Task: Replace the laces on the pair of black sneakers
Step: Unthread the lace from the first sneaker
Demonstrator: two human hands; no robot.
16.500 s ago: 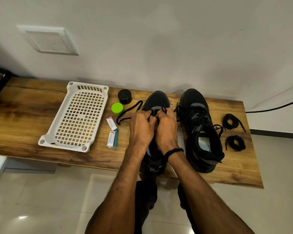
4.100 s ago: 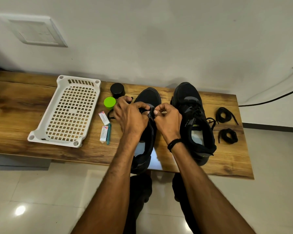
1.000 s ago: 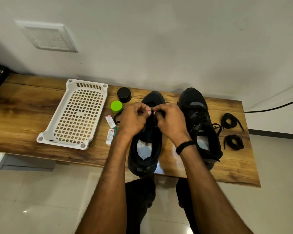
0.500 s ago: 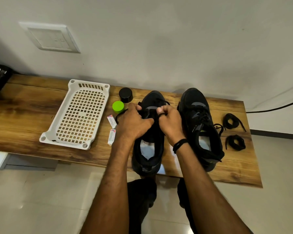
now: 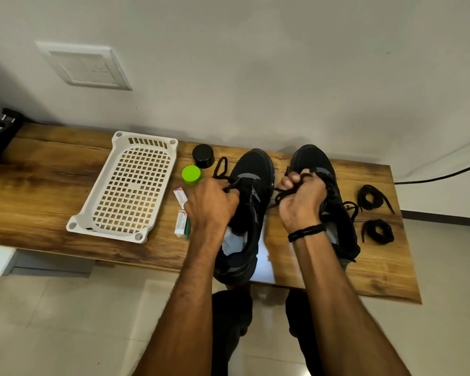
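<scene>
Two black sneakers stand side by side on the wooden bench [image 5: 52, 185]. The left sneaker [image 5: 251, 185] has a black lace [image 5: 221, 166] running out of its eyelets to both sides. My left hand [image 5: 210, 203] grips one end of that lace at the shoe's left side. My right hand [image 5: 300, 198] is raised between the shoes and grips the other end, pulled out to the right. The right sneaker [image 5: 337, 213] is partly hidden behind my right hand and keeps its own lace. Two coiled black laces [image 5: 375, 213] lie on the bench to the right.
A white perforated tray [image 5: 130, 185] lies left of the shoes. Beside it are a black cap [image 5: 203, 156], a green cap [image 5: 191, 174] and two small tubes [image 5: 181, 210]. A black cable [image 5: 440, 177] runs along the wall at right. The bench's front edge is near my forearms.
My hands, close together over the left sneaker's tongue half a second ago, have pulled apart; the right hand has moved right and up, drawing the lace out sideways.
</scene>
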